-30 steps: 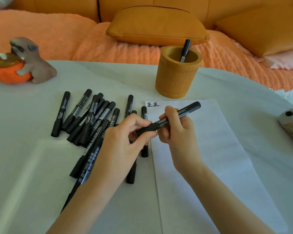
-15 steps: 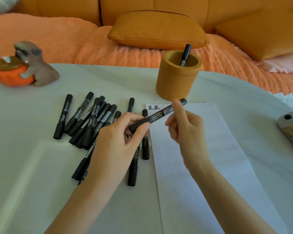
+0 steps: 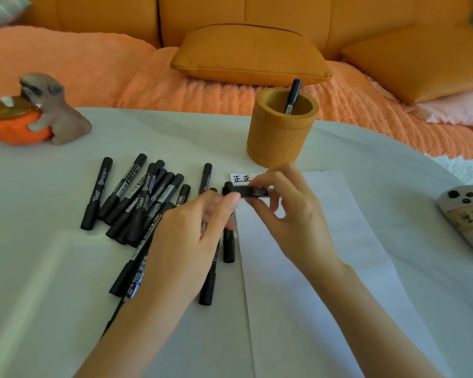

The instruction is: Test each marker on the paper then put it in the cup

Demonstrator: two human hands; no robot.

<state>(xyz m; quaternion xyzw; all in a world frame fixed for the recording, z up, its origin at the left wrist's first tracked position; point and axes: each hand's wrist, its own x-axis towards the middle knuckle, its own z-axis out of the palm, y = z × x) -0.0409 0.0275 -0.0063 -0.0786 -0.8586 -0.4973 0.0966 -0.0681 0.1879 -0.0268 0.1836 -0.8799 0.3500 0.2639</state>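
A black marker (image 3: 246,191) lies level between my two hands, just above the top left corner of the white paper (image 3: 325,255). My right hand (image 3: 290,214) pinches its right part with curled fingers. My left hand (image 3: 191,241) holds its left end between thumb and fingers. The picture is blurred there, so the cap's state is unclear. Two written characters (image 3: 242,178) show on the paper's corner. The ochre cup (image 3: 280,132) stands behind the paper with one marker (image 3: 294,95) in it. Several loose black markers (image 3: 139,197) lie to the left.
A dog figurine hugging an orange bowl (image 3: 36,113) sits at the table's far left. A grey painted object (image 3: 467,216) lies at the right edge. An orange sofa with cushions (image 3: 249,55) runs behind the white table (image 3: 52,282).
The marker has swung from a slant to level and slid left through my right hand. Both hands rose slightly toward the paper's top corner.
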